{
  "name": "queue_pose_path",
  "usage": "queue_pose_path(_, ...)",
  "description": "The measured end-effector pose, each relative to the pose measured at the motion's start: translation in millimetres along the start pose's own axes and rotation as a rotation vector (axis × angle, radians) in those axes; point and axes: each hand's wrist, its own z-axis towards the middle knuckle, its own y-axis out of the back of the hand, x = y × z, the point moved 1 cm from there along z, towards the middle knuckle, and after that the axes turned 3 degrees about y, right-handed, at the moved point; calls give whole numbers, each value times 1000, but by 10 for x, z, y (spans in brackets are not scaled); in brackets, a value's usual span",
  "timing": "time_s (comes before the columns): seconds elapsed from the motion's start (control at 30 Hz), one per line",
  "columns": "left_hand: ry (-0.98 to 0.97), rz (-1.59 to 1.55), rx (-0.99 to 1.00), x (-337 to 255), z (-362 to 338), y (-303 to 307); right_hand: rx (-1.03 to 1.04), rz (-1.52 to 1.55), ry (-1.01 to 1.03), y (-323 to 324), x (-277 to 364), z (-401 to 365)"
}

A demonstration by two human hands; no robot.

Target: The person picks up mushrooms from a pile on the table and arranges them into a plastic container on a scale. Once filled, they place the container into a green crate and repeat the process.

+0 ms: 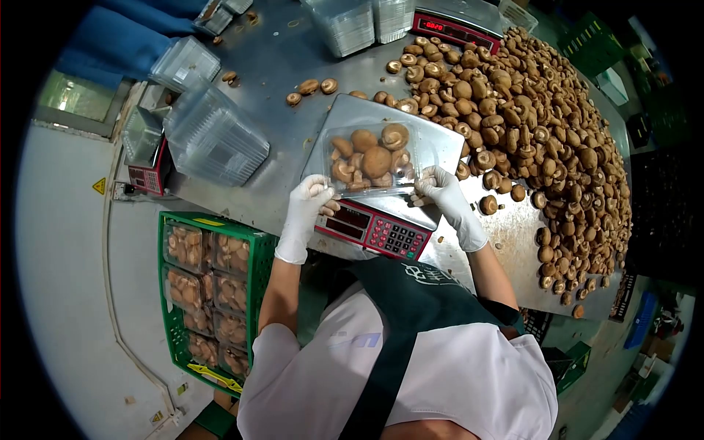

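A clear plastic box of brown mushrooms rests on the silver plate of a scale. My left hand, in a white glove, has its fingers closed on the box's near left corner. At the near right corner, the gloved fingers of my right hand pinch the box's edge. Below the box, the scale's red panel with keypad faces me. Whether the lid is fully closed cannot be made out.
Loose mushrooms are heaped on the right of the metal table. Stacked empty boxes stand at the left. A green crate holds filled boxes at the lower left. Another scale stands at the back.
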Motion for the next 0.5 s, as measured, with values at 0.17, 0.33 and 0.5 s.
queue_pose_path(0.17,-138,94,8,214,30,-36,3,-97,199,95,-190,-112)
queue_pose_path(0.33,-527,562,-66,372,-90,-100,-54,-748,765,219,-177,-400)
queue_pose_path(0.5,-947,808,-239,408,-178,-60,-72,-974,1200,144,-60,-464)
